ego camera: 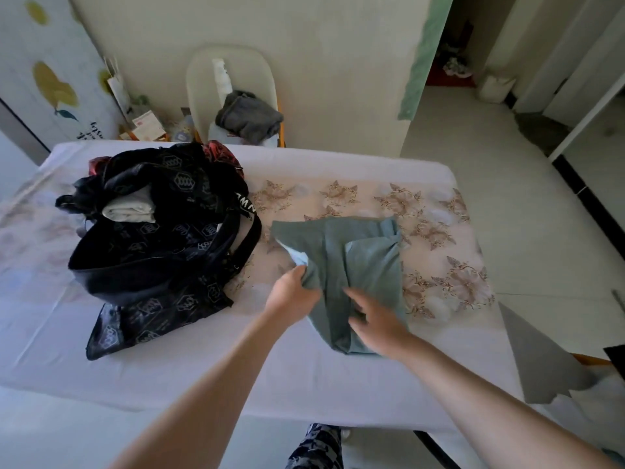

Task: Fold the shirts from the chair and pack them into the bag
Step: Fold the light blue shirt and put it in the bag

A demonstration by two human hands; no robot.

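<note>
The shirt (365,265) lay half-folded on the desk (304,384), just right of the bag (162,252). The left hand (291,292) gripped its left edge, fingers clamped on cloth. The right hand (375,319) rested on it, fingers apart. A hard tug could drag the folds loose.

From where I stand, the person's arms are bare along every part that shows, the left forearm (209,384) and the right forearm (473,390) alike. The left hand (292,292) and the right hand (375,319) are bare as well, and the right one's fingers (355,296) look slightly blurred. Low down between the arms shows a strip of the trousers (314,448) — dark, nearly black cloth printed all over with a pale grey blocky pattern, rather like camouflage. The exact motif is too small to tell.
</note>
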